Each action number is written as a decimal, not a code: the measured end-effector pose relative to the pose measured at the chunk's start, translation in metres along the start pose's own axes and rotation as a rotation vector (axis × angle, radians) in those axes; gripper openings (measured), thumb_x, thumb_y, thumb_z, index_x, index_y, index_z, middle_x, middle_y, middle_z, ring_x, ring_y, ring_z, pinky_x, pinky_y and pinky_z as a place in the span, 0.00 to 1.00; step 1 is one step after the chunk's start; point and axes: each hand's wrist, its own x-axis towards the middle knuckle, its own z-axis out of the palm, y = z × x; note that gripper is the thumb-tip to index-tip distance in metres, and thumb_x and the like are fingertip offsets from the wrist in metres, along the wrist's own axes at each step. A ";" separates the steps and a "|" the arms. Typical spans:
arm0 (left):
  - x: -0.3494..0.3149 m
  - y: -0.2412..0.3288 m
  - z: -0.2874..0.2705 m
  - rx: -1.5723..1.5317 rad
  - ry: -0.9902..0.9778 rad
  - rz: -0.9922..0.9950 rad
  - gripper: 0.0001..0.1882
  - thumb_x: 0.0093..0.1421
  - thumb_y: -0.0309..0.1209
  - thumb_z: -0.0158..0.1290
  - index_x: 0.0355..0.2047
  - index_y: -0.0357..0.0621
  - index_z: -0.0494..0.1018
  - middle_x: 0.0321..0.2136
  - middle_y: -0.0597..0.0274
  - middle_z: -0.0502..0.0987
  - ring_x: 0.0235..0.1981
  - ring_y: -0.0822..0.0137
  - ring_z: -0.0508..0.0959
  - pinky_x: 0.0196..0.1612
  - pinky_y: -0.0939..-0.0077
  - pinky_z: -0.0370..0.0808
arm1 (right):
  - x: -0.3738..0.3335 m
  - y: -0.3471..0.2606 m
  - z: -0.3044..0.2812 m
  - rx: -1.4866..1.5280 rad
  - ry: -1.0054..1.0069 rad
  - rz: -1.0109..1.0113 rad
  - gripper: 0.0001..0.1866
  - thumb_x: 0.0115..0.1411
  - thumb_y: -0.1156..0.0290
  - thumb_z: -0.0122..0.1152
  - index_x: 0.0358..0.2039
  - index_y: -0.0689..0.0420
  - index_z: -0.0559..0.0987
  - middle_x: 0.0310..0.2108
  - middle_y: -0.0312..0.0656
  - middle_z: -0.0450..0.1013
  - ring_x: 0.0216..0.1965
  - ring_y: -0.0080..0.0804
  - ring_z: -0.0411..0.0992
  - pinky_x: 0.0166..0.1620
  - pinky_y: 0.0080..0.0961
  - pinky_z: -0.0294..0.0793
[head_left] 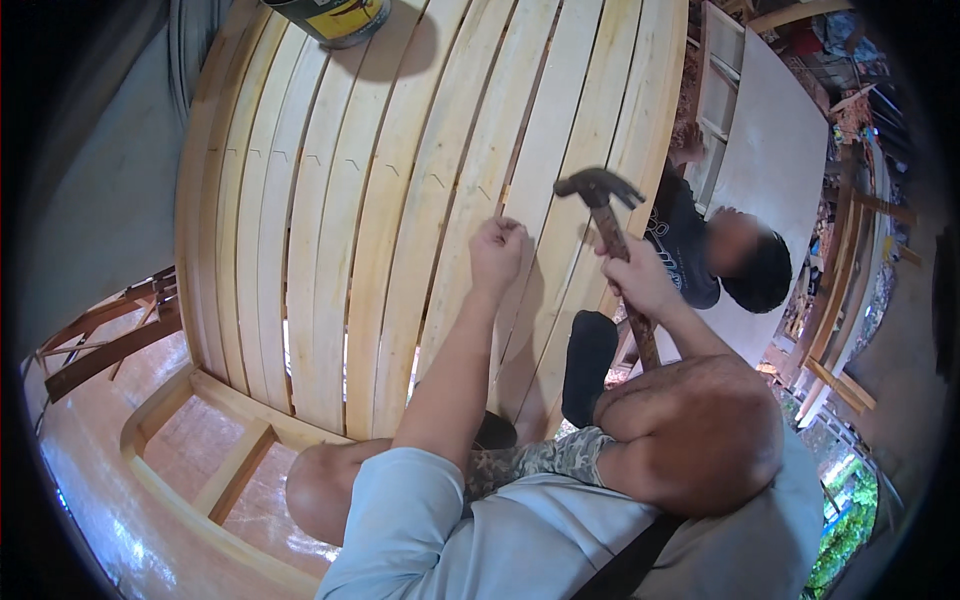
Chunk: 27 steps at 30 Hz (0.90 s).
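My right hand (640, 277) is wrapped round the wooden handle of a claw hammer (611, 225), held raised with its dark metal head up. To its left, my left hand (497, 250) is closed in a pinch just over the light wooden slats (400, 250). What its fingertips hold, if anything, is too small to make out. A row of small, thin, angled dark marks (437, 181) crosses the slats to the left of that hand; whether they are nails with shadows or drawn lines, I cannot tell.
A dark tub with a yellow label (335, 18) stands on the slats at the far left. Beyond the slats' right edge is another person (685, 240), beside a pale panel (775, 150). A curved wooden frame (240, 470) joins the slats at the near left. My knees rest close below my hands.
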 end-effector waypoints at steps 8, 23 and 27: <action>0.030 0.002 0.025 -0.344 0.249 0.003 0.07 0.62 0.26 0.56 0.37 0.36 0.80 0.26 0.69 0.78 0.27 0.81 0.74 0.32 0.83 0.73 | -0.013 0.005 -0.002 0.275 -0.013 0.027 0.12 0.60 0.67 0.64 0.38 0.59 0.72 0.18 0.32 0.66 0.18 0.19 0.66 0.23 0.22 0.67; 0.032 -0.017 0.038 -0.094 0.299 0.434 0.03 0.60 0.21 0.57 0.29 0.35 0.78 0.35 0.52 0.83 0.34 0.63 0.83 0.39 0.76 0.79 | -0.016 0.042 0.007 -0.083 -0.022 0.035 0.17 0.65 0.58 0.59 0.38 0.62 0.75 0.21 0.36 0.69 0.23 0.22 0.69 0.28 0.26 0.69; 0.027 -0.003 0.049 -0.037 0.310 0.455 0.06 0.57 0.22 0.59 0.23 0.37 0.76 0.34 0.56 0.83 0.32 0.60 0.83 0.35 0.74 0.79 | -0.022 0.041 -0.003 -0.127 -0.021 0.025 0.20 0.67 0.55 0.56 0.40 0.64 0.76 0.21 0.38 0.69 0.25 0.25 0.68 0.30 0.28 0.69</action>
